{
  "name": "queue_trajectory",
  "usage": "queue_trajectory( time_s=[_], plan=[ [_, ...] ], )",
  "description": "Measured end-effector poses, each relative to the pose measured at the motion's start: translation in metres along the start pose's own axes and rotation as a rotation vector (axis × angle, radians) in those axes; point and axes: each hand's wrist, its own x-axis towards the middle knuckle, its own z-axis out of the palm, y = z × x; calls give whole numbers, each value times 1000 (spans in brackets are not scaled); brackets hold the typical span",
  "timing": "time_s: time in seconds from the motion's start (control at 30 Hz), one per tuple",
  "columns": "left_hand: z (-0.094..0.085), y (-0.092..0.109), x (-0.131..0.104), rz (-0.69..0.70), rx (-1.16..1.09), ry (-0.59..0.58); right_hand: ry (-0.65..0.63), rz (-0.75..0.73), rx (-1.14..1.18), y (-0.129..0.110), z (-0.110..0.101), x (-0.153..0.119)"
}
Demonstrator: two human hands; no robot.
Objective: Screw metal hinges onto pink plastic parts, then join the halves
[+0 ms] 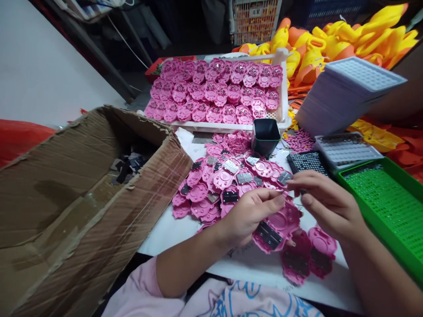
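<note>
Along the near right edge of the heap of pink casings (222,178), the left hand (253,213) is clamped on a single pink part (284,220), its thumb and forefinger pressed together at the upper edge and fingertips showing underneath. A black plate (269,235) sits on this part's near end. Just right of the heap, the right hand (330,204) hangs with fingertips close to the left ones; a dark bit shows by its thumb, but whether the fingers close on it cannot be told. Left hand and wrist hide some of the heap.

On the heap's near right side, two loose casings (297,255) lie on the white tabletop (161,235). Beyond the heap stand a black cup (266,140) and a loaded white tray (284,88); to its right, a green tray (380,231); to its left, a cardboard box (155,198).
</note>
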Motion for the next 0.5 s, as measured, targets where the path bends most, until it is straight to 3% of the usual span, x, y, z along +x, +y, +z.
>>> queue_trajectory(
  time_s=[0.1, 0.17, 0.3, 0.33, 0.43, 0.5],
  plan=[
    [0, 1, -1, 43, 5, 25, 171, -41, -88, -2, -1, 16],
    [0, 1, -2, 69, 5, 28, 178, -118, -237, 0, -2, 40],
    [-2, 1, -6, 74, 30, 2, 30, -236, -583, 12, 9, 109],
    [-3, 1, -8, 78, 34, -9, -57, -238, -712, 17, 15, 127],
    [-4, 1, -11, 115, 12, -31, -379, -129, -1102, 31, 40, 171],
    [-5, 2, -11, 142, -34, -21, -456, -97, -1186, 41, 58, 190]
  ],
)
